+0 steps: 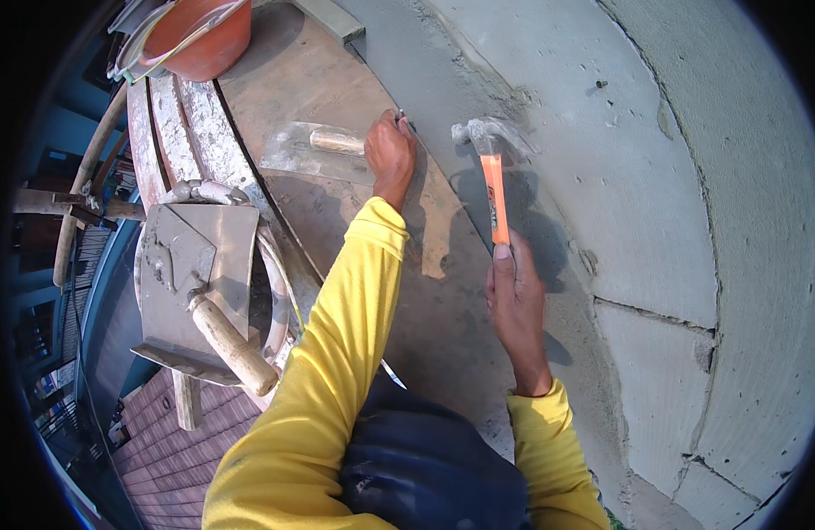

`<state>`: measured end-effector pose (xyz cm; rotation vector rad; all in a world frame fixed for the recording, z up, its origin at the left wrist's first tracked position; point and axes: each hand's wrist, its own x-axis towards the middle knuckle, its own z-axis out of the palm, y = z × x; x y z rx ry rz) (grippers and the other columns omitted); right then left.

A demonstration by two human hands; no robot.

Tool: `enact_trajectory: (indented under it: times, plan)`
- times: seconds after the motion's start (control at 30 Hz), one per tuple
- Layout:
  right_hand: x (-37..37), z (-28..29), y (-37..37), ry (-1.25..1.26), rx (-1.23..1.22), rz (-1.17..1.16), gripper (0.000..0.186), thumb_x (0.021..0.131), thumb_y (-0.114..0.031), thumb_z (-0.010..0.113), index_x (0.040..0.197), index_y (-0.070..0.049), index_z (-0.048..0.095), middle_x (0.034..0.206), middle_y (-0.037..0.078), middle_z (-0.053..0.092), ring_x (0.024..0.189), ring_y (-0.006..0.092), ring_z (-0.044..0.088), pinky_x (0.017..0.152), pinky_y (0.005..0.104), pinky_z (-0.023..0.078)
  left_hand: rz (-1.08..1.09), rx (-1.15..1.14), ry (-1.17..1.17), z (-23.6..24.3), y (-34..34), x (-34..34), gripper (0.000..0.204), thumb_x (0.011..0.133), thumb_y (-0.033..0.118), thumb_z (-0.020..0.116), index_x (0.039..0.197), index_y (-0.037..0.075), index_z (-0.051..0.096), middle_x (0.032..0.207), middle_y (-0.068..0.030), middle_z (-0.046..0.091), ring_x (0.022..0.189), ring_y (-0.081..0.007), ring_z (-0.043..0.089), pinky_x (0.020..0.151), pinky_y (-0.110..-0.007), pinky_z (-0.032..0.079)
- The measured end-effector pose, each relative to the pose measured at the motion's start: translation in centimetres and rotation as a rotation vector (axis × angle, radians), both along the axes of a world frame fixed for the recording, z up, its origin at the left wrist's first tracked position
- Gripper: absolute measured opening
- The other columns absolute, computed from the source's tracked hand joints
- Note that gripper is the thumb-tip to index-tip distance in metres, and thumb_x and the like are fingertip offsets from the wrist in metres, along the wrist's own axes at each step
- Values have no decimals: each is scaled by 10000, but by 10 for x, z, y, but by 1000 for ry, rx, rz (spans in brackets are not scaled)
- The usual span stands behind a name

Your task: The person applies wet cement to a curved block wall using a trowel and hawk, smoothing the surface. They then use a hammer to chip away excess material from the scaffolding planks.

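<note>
My right hand (518,305) grips a claw hammer (496,199) by its orange handle, with the metal head raised toward the grey wall. My left hand (391,159) is closed, fingertips pinched near the edge where the board meets the wall. A small dark bit shows at those fingertips, too small to name. Just left of that hand, a flat plastering trowel (288,152) with a pale wooden handle lies on the brown board (337,225). Yellow sleeves cover both my forearms.
Block wall (655,203), partly plastered, rises on the right; a small dark metal stub (602,84) sticks out of it. At left, cement-smeared trowels (222,340) rest across a bucket (275,283). An orange basin (200,44) stands far left. Roof tiles (173,455) lie below.
</note>
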<state>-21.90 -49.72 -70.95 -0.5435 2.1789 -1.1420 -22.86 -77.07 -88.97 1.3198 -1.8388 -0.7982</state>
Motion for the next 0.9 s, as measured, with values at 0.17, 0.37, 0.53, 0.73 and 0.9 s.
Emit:
enact_trajectory:
  times: [0.17, 0.37, 0.53, 0.73, 0.9]
  plan:
    - [-2, -37, -2, 173, -11, 158, 487, 1109, -187, 592, 1547, -2, 490, 1078, 256, 715, 943, 376, 734, 881, 440, 561, 6, 96, -70, -2, -16, -5, 185, 990, 172, 700, 1009, -7, 743, 1036, -281, 735, 1002, -488, 708, 873, -562, 547]
    - [-20, -86, -39, 613, -50, 283, 520, 1137, -232, 547, 1588, 11, 458, 1160, 244, 732, 1026, 394, 752, 865, 442, 545, -19, 105, -129, -15, -11, -8, 199, 989, 191, 706, 1041, 8, 765, 1073, -262, 745, 999, -487, 720, 875, -561, 560]
    - [-27, -78, -75, 400, 69, 331, 532, 1141, -223, 508, 1585, 57, 419, 1203, 359, 696, 1071, 533, 701, 890, 550, 552, 44, 97, -43, -30, -10, -6, 210, 979, 211, 717, 1048, 21, 776, 1028, -272, 745, 979, -497, 719, 870, -562, 560]
    - [-34, -63, -111, 526, -14, 354, 538, 1136, -231, 515, 1600, 21, 409, 1143, 353, 698, 992, 538, 705, 857, 595, 550, 86, 136, -52, -22, -2, -10, 216, 990, 212, 720, 1065, 17, 775, 1121, -241, 741, 1023, -473, 721, 894, -544, 564]
    - [-36, -68, -127, 620, 10, 368, 513, 1131, -207, 545, 1596, -7, 464, 1093, 335, 711, 1025, 512, 717, 844, 530, 552, 106, 119, -65, -28, -7, -9, 203, 987, 205, 722, 1043, 17, 773, 1115, -238, 740, 1015, -470, 719, 884, -545, 562]
